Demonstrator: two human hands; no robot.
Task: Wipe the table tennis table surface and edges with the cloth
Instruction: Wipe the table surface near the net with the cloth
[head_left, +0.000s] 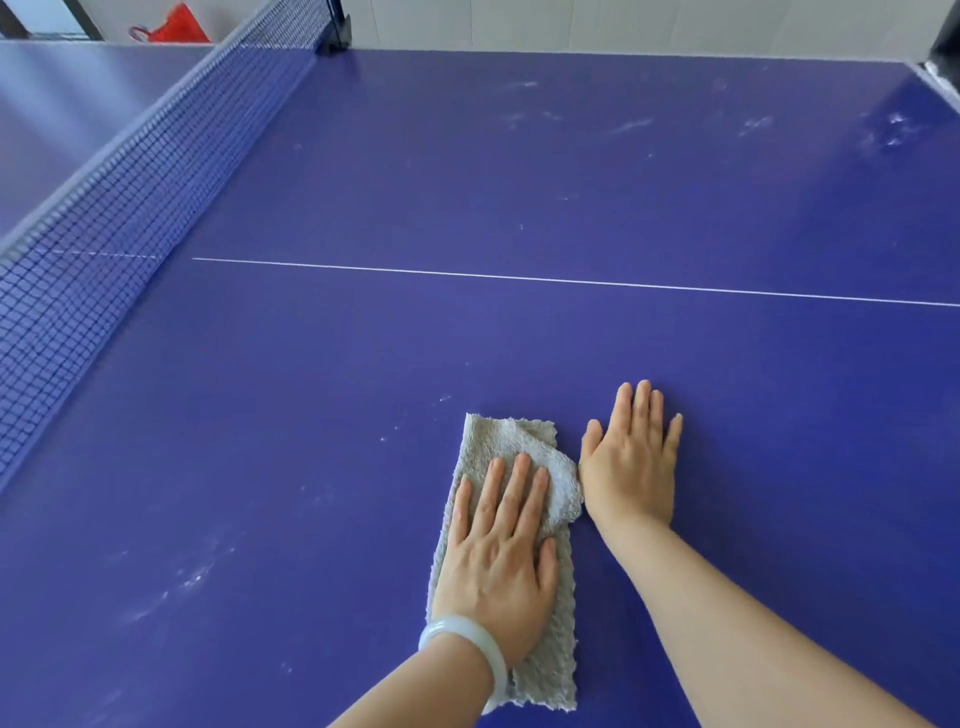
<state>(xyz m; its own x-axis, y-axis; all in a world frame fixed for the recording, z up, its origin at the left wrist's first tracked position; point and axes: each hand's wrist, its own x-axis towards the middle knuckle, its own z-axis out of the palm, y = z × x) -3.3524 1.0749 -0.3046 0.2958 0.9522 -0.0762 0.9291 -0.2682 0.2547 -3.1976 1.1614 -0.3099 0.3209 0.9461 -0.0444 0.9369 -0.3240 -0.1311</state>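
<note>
Presently the left hand (501, 551) lies flat, fingers straight and slightly spread, pressing the grey cloth (524, 441) onto the blue table (519, 338). The cloth is folded to a long strip on the near half of the table, well short of the white centre line (571, 281), with its far end showing beyond the fingertips. The right hand (631, 462) rests palm down and fingers extended on bare table, its thumb side just beside the cloth; it holds nothing. A pale bangle (467, 639) sits on the left wrist.

Findings: pale dusty smears (192, 577) show to the near left of the cloth, and further streaks (893, 130) lie toward the far right corner. The net (130, 208) stands along the left.

Assessment: surface wiping appears under way, with much of this half unwiped and the edges not yet treated.

Recommendation: keep the palm flat and pressure even so the whole strip bears on the table. Work in overlapping straight passes toward the near-left smears first, then across the centre line to the far streaks. Refold when the contact face looks soiled. Use the right hand as a brace only, on table not yet wiped. Stop short of the net to avoid snagging.
</note>
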